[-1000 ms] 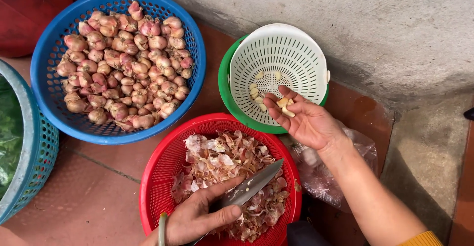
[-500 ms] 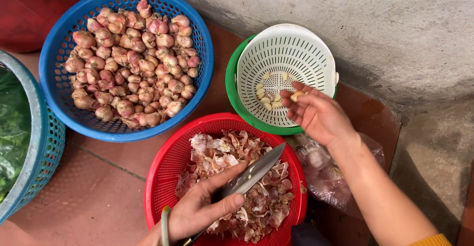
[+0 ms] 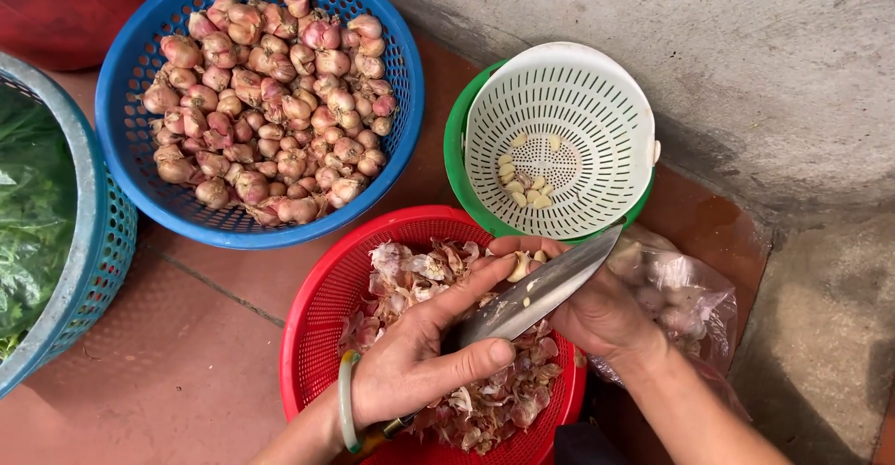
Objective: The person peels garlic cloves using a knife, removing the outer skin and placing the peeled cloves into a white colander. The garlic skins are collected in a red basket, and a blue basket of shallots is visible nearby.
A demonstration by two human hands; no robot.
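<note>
My left hand (image 3: 419, 358), with a pale green bangle on the wrist, grips a knife (image 3: 541, 288), forefinger stretched along the blade's back. My right hand (image 3: 601, 316) holds a pale garlic clove (image 3: 518, 265) against the blade. Both hands are over a red basket (image 3: 312, 334) full of papery pink and white skins. Just beyond, a white colander (image 3: 578, 101) set in a green bowl (image 3: 454, 152) holds several peeled cloves (image 3: 518, 185).
A blue basket (image 3: 126, 120) heaped with unpeeled pink shallots sits at the upper left. A teal basket (image 3: 89, 241) of leafy greens is at the left edge. A clear plastic bag (image 3: 681, 297) lies by my right wrist. A grey concrete ledge (image 3: 764, 64) runs along the right.
My right hand has drawn back from the white colander to the red basket and now holds a clove against the knife. My left hand has lifted the blade toward it.
</note>
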